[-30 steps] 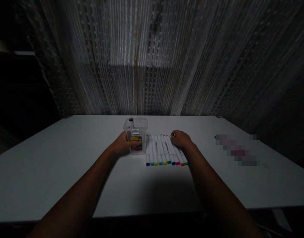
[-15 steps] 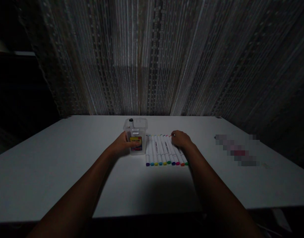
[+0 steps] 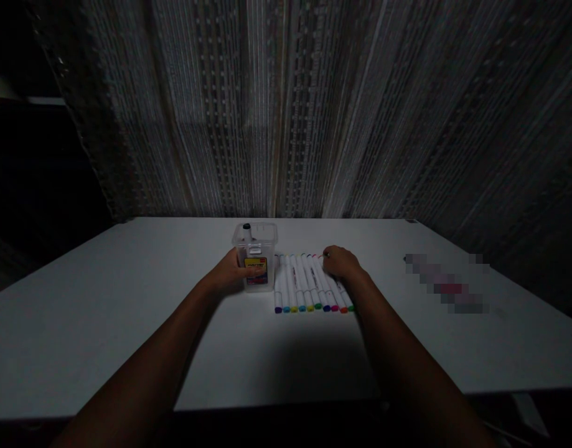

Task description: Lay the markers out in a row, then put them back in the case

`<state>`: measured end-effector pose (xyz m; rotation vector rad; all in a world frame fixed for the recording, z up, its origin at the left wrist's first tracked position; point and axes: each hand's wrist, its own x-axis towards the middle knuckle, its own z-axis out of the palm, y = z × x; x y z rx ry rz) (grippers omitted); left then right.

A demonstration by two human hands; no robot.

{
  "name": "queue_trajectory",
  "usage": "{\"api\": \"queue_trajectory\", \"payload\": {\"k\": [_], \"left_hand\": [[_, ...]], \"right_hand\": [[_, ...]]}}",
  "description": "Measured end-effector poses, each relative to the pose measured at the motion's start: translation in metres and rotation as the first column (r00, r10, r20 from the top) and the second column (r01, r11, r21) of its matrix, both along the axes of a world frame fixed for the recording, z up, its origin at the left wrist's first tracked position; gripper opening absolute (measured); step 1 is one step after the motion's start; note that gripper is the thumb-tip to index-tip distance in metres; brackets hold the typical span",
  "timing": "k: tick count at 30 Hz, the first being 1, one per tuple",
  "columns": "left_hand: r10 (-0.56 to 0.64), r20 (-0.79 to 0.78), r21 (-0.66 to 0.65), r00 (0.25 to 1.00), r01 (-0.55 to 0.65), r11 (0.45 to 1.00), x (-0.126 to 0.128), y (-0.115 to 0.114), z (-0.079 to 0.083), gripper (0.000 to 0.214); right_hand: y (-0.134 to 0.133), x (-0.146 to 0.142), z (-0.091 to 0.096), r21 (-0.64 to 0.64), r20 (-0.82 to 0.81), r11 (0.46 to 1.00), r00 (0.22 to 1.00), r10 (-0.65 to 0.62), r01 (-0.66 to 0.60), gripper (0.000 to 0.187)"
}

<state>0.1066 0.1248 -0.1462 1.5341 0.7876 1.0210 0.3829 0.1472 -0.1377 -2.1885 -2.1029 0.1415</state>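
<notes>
A clear plastic box [image 3: 262, 234] with a yellow and dark label stands upright on the table. My left hand [image 3: 227, 271] is wrapped round its left side, thumb across the label. One dark-capped marker [image 3: 247, 232] stands inside, its cap above the rim. Right of the box, several white markers [image 3: 295, 280] lie side by side in a row, coloured caps toward me. At the row's far right end, my right hand [image 3: 340, 261] is closed at the top of a green-capped marker [image 3: 351, 308]. The hand and forearm hide much of that marker.
A white table [image 3: 127, 311] spreads beneath everything, its front edge near me. Toward the right lies a pixelated, long pinkish object [image 3: 447, 287]. Behind the table's far edge hangs a striped, stringy curtain [image 3: 276, 124]. The light is dim.
</notes>
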Motion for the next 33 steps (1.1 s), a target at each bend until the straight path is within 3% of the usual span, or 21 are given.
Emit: {"api": "queue_trajectory", "payload": {"k": [25, 33], "left_hand": [[0.012, 0.059, -0.044, 0.998, -0.009, 0.999, 0.0004, 0.0013, -0.0033, 0.040], [0.018, 0.075, -0.061, 0.997, -0.014, 0.998, 0.0015, 0.0006, -0.0026, 0.041]], "right_hand": [[0.0021, -0.0014, -0.0013, 0.006, 0.007, 1.000, 1.000, 0.006, -0.006, 0.034], [0.0019, 0.0002, -0.0009, -0.016, 0.008, 0.999, 0.999, -0.046, 0.046, 0.035]]}}
